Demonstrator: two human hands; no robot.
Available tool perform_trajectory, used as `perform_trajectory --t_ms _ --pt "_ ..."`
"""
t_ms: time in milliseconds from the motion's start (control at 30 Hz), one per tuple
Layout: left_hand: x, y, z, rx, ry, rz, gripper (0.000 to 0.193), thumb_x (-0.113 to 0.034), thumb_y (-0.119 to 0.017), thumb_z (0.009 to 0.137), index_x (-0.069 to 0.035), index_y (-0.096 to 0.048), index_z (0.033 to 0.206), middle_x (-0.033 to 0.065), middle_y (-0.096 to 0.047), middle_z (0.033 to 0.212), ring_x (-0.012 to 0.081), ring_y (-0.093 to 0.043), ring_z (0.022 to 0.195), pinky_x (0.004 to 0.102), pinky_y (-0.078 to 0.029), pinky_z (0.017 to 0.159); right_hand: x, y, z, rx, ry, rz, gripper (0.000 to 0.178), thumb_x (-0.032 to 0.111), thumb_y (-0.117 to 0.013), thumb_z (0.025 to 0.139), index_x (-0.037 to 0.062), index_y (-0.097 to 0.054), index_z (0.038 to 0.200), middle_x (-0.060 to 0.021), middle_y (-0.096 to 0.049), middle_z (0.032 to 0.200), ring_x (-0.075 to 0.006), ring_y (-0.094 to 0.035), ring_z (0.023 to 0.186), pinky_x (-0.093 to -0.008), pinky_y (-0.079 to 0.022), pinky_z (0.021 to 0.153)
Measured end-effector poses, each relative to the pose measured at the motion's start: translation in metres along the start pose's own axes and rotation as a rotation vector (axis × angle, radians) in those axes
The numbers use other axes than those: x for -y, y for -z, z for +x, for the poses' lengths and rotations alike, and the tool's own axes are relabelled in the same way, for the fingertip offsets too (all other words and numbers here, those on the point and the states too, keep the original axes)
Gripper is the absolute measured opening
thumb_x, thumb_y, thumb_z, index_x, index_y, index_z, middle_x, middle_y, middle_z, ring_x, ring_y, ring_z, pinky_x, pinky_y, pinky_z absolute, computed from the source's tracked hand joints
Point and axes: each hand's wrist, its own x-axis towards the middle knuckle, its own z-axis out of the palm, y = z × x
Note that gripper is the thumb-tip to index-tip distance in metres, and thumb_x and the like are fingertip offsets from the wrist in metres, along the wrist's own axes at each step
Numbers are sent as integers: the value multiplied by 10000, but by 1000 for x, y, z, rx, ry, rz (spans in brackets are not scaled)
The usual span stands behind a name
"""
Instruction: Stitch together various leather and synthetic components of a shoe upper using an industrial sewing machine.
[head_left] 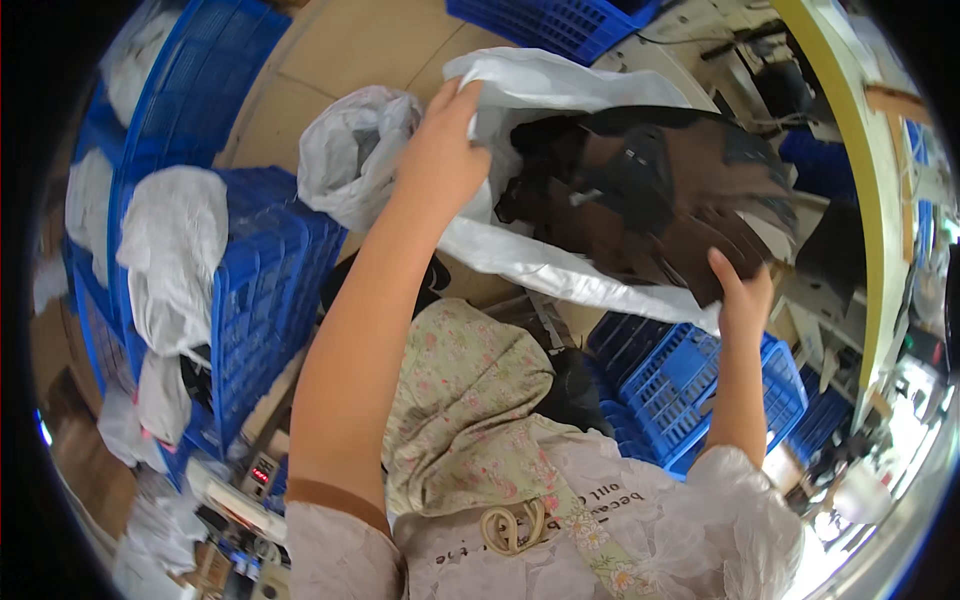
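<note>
So the trick with a floppy white bag (570, 262) like this is all in the rim: I'd pull the mouth wide and steady with one side, and move the slippery dark pieces (650, 185) as one bundle, edges together, so nothing snags on the plastic or fans out and drops. They're lying across the bag's mouth right now, toward the far right, with the near edge of the bag running under them, and the right end looks a bit splayed, so I'd square that up. The left hand (445, 150) has its fingers curled tight over the far left part of the rim, no real gap in the grip, basically acting as the anchor. The right hand (745, 300) is at the near right end of the bundle, thumb and fingers only slightly apart and apparently pinching the edge of the pieces; can't tell if it's got some of the rim too. Watch the blue crate (680, 385) below on the near right, since a sagging corner could catch there.
</note>
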Motion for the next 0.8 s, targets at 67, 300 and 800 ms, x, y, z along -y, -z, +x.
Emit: perform_trajectory --t_ms 67,300,800 --pt "-1 -3 -2 21 41 -98 631 -16 -593 759 -26 -455 1374 216 -388 1469 355 -394 1347 376 -335 1103 15 21 -24 -54 35 63 435 40 -748 790 -55 -596 1187 -121 -663 1109 -198 -623 1010 -307 -476 922" --pt "2 -14 -30 121 -1 -273 675 -95 -657 770 -67 -433 1407 226 -406 1450 362 -395 1346 382 -334 1105 76 60 -64 -159 247 68 415 -2 -741 792 -56 -594 1176 -128 -663 1090 -198 -630 973 -314 -496 882" --pt "-36 -61 -140 297 285 -927 371 -101 -571 852 -34 -596 1216 135 -565 1182 247 -558 1072 352 -443 928 253 25 -49 279 846 141 493 79 -728 755 -78 -589 1201 -152 -645 1138 -230 -619 1029 -338 -449 957"
